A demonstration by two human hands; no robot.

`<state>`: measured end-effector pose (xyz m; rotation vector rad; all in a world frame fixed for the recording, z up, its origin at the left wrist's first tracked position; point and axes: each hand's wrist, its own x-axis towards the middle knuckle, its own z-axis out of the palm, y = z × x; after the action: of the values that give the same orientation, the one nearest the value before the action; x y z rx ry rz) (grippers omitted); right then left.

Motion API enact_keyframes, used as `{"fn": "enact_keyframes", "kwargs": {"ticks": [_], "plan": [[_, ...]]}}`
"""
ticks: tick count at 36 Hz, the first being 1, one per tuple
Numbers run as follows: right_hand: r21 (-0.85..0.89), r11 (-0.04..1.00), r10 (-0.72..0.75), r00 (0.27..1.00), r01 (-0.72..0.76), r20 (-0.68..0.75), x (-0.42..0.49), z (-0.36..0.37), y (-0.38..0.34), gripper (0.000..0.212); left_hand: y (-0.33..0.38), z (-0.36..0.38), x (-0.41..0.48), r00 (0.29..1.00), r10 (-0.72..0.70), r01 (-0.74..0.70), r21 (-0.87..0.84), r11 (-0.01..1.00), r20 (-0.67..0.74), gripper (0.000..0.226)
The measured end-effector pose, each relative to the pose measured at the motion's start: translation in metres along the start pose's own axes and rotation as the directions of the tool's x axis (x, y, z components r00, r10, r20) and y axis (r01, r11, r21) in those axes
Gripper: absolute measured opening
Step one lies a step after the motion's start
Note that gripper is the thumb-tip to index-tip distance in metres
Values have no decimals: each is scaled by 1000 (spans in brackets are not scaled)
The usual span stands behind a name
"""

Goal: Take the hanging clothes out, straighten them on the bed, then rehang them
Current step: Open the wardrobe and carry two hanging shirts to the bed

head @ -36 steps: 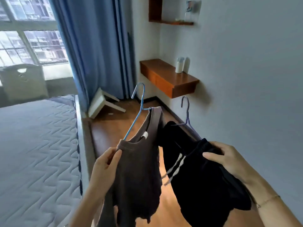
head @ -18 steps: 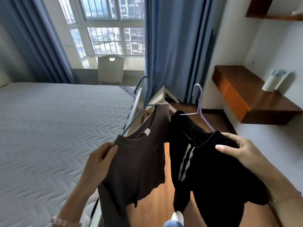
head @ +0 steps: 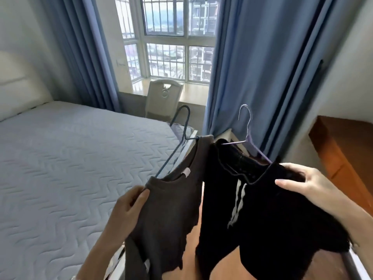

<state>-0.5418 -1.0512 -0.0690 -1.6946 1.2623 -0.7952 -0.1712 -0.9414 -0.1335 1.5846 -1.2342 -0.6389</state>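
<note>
Room: bedroom; barred window (head: 171,37) between blue curtains (head: 252,67), pale chair (head: 164,98) under the sill.
Surface: bed (head: 60,168) with a grey quilted mattress fills the left side; bare, wavy stitching.
Right side: wooden wall shelf (head: 343,142); wood floor (head: 222,265) shows below the garments.
Garment 1: brown top (head: 173,209), on a blue hanger (head: 170,157), hem ragged, pale label at the neck. Held in the air over the bed's near right edge.
Garment 2: black garment (head: 262,219), on a lilac hanger (head: 259,151), two white stripes (head: 238,201) down the front. Held in the air just right of the brown top, over the floor; their inner edges touch.
Hangers: both hooks point up, free of any rail.
Left hand (head: 129,205): grips the near shoulder of the brown top, thumb on the front of the cloth, fingers behind.
Right hand (head: 306,184): clasps the right shoulder of the black garment from above, thumb laid across the front.
</note>
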Motion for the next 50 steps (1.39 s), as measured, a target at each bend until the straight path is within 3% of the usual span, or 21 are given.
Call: {"fn": "enact_keyframes", "kwargs": {"ticks": [2,6,8,10,16,18,19,20,22,24,27,30,35,40,50], "plan": [[-40,999,-13,998,16,58,41,-8,8,35,-3,5,23,999,-40,39,-27,999,-36,22],[-34,999,-33,985,39,167,126,-13,19,30,-19,20,68,989,-107,104,-37,994,-97,20],[-38,997,-57,975,67,213,172,-14,25,44,-25,27,91,982,-133,129,-43,991,-131,20],[-44,996,-69,966,82,250,222,-15,30,25,-30,32,116,971,-153,152,-22,988,-183,21],[-50,983,-136,879,178,457,379,-12,30,48,-39,28,190,896,-240,256,-6,967,-373,21],[-56,975,-157,850,213,503,419,-4,16,25,-42,20,212,861,-279,302,-14,953,-425,19],[-49,968,-178,810,247,559,443,0,13,24,-44,16,223,843,-293,325,-8,946,-451,19],[-51,964,-183,792,260,583,464,5,5,35,-45,12,234,826,-306,350,6,937,-473,20],[-99,924,-225,738,368,636,509,22,-3,32,-47,3,254,808,-301,393,84,915,-507,22],[-150,860,-256,666,488,701,555,43,-5,54,-52,-5,273,779,-270,448,203,871,-566,28],[-221,757,-290,619,615,729,614,78,-10,35,-66,-17,299,685,-227,575,323,752,-692,21],[-250,626,-370,563,739,739,666,109,-16,37,-83,-30,324,576,-198,710,365,602,-793,23],[-315,583,-426,612,749,667,740,158,-25,33,-119,-54,360,485,-157,807,371,460,-860,28],[-327,561,-480,621,761,620,819,215,-43,33,-155,-97,413,447,-140,839,359,409,-884,31],[-286,559,-447,573,778,687,986,371,-75,32,-246,-205,517,374,-184,892,298,340,-909,31]]}}
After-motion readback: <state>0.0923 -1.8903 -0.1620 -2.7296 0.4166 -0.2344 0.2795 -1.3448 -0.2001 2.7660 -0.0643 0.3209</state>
